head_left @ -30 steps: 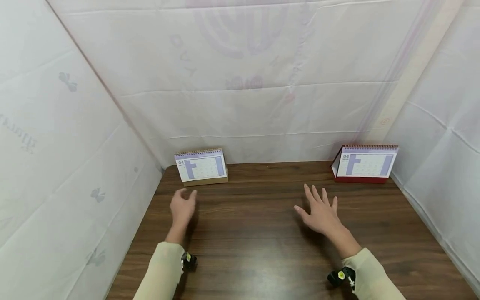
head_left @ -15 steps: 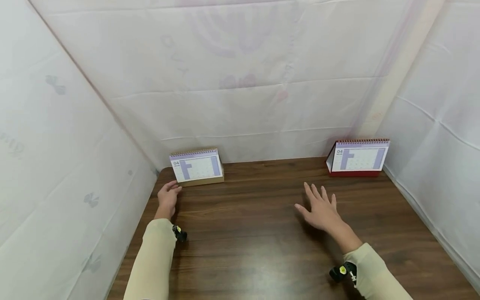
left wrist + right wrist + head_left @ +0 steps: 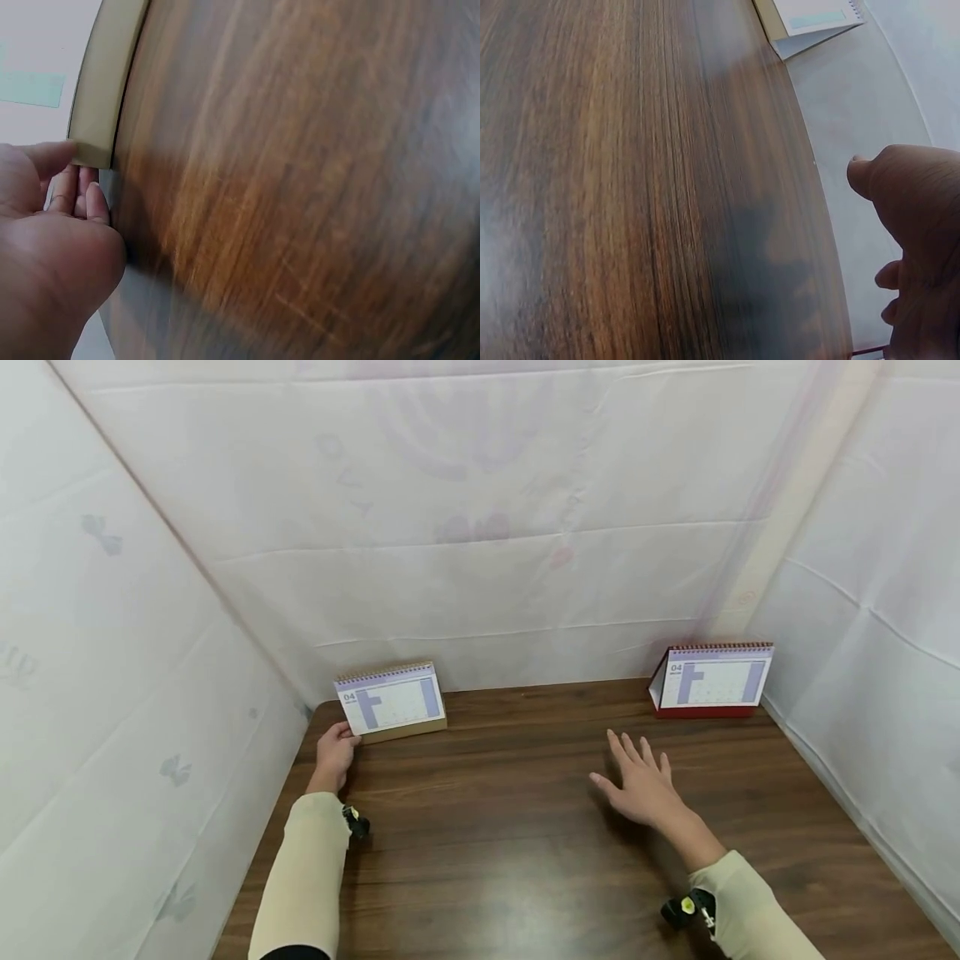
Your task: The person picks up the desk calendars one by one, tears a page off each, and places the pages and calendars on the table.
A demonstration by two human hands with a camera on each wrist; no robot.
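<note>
At the back left of the table stands a desk calendar with a gold base and spiral top. My left hand pinches its lower left corner. In the left wrist view the thumb lies on the front of the gold base, and the other fingers curl behind its end. My right hand is held over the table with fingers spread and straight, holding nothing. Beyond it, at the back right, is a second desk calendar with a red base. Both calendars show a page marked 04.
The dark wood table reaches back to a white cloth wall. More white cloth hangs at the left and right sides, close to the table's edges.
My left hand has moved left and forward to the gold-based calendar's corner and taken hold of it. That calendar is turned slightly, its left end nearer me. The right hand stays spread in place.
</note>
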